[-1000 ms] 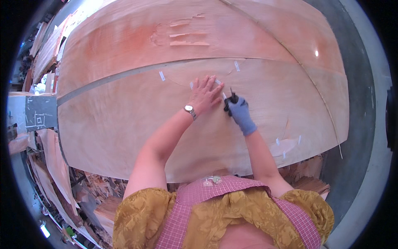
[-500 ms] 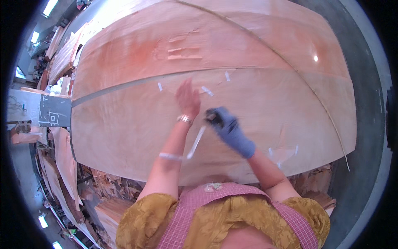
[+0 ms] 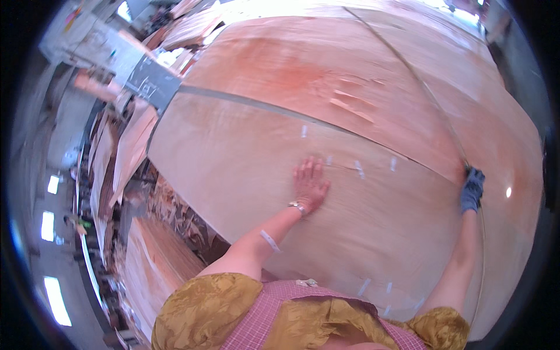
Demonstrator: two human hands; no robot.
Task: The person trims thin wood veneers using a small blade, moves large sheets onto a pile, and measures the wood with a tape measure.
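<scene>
My bare left hand (image 3: 311, 185) lies flat with spread fingers on a pale wood veneer sheet (image 3: 245, 157). Several short strips of white tape (image 3: 359, 169) are on the sheet beyond those fingers. Another piece of white tape (image 3: 269, 240) clings to my left forearm. Far to the right, my right hand (image 3: 472, 191), in a blue-grey glove, is closed around a long thin stick (image 3: 420, 81) that lies bent across the sheets. Whether anything else is inside that glove is hidden.
A reddish veneer sheet (image 3: 262, 64) adjoins the pale one, with a dark grey gap (image 3: 233, 98) tapering between them. Loose veneer flaps (image 3: 353, 105) stick up there. Stacked veneer (image 3: 157, 262) and scraps (image 3: 175, 201) lie at left, beside a dark marked board (image 3: 153, 81).
My view has turned. My left hand has come down flat on the sheet. The gloved right hand has moved far right onto the stick; the tape strip hanging near it is no longer visible there.
</scene>
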